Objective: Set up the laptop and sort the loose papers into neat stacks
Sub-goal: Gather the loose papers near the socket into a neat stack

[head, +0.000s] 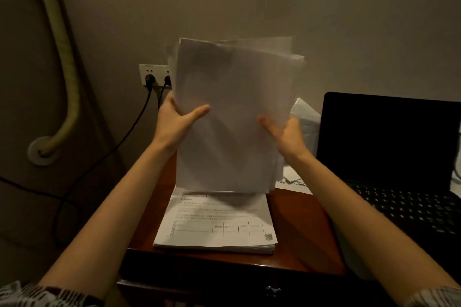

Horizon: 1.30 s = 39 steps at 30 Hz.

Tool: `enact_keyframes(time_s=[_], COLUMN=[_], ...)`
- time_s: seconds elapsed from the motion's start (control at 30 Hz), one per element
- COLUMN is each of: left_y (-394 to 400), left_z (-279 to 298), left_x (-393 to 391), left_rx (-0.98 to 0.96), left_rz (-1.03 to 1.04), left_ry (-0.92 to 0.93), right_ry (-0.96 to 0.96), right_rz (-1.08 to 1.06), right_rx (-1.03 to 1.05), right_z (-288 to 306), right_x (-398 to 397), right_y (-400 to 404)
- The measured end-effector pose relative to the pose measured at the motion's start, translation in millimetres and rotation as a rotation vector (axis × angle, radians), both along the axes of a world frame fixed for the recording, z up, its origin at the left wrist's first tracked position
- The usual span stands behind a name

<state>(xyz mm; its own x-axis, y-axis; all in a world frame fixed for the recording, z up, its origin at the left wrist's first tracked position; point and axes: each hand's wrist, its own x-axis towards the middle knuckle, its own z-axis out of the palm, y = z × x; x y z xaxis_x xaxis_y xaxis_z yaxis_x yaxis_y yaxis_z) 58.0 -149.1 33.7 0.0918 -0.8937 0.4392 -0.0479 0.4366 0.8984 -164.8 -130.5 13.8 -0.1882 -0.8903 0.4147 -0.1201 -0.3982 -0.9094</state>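
A sheaf of papers is standing upright at the centre of the frame, its lower edge hanging just above a flat stack of printed sheets lying on the reddish counter. The left hand is gripping the sheaf's left edge, thumb lying across the front; the right hand, blurred, is clasping the right edge. More loose sheets are lying behind, right of centre. At the right of the frame an open laptop is sitting with a dark screen. A wall socket with black plugs is showing left of the sheaf.
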Motion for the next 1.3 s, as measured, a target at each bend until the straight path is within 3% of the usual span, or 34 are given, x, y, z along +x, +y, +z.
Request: enact_keyframes(time_s=[0.13,0.23,0.4,0.53,0.87,1.07,1.2,1.3], left_y=[9,16,17,20,17,6,0,4], left_z=[-38,-61,-52,-35,-49,-26,-47,-83], left_x=[3,0,3,-6,-5,3,15,21], left_rx=[0.141,0.182,0.176,0.136,0.119,0.179,0.292,0.506], left_rz=[-0.077,-0.042,0.009,0.027,0.023,0.105,0.162,0.14], left_ry=[-0.029,-0.004,0.015,0.064,0.08,-0.134,-0.293,-0.417], right_ry=[-0.096,-0.058,-0.098,-0.146,0.03,0.211,0.338,0.474], right_rz=[-0.054,-0.001,-0.021,-0.047,0.075,-0.047,0.005,0.094], right_rx=[0.021,0.074,0.161,0.089,0.251,0.164,0.311,0.453], right_z=[-13,-23,-38,-24,-72,-44,-56,-79], right_x=[0,0,-4,4,3,0,3,7], right_y=[8,14,20,19,25,25,31,41])
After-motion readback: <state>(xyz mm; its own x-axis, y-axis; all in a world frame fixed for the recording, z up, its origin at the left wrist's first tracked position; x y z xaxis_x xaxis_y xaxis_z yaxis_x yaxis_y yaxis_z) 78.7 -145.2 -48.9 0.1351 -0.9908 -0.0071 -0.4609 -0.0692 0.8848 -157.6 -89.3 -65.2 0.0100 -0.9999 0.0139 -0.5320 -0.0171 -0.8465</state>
